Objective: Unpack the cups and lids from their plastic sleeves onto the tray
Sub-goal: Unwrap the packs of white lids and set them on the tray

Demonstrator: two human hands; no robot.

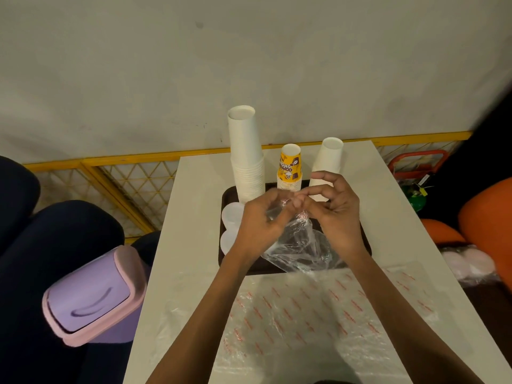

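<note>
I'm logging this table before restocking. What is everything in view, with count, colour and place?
tall cup stack: 1, white, tray's far left
printed cup stack: 1, yellow, tray's far middle
short cup stack: 1, white, tray's far right
lids: 2 visible, whitish, tray's left side
tray: 1, dark brown, on table
clear sleeve: 1, transparent, over tray
printed wrapper: count unclear, clear with red print, table's near end
table: 1, white, centre
bin: 1, purple and pink, left of table
bagged lids: 1 pack, white, right of table
left hand: pinches sleeve
right hand: pinches sleeve
</note>
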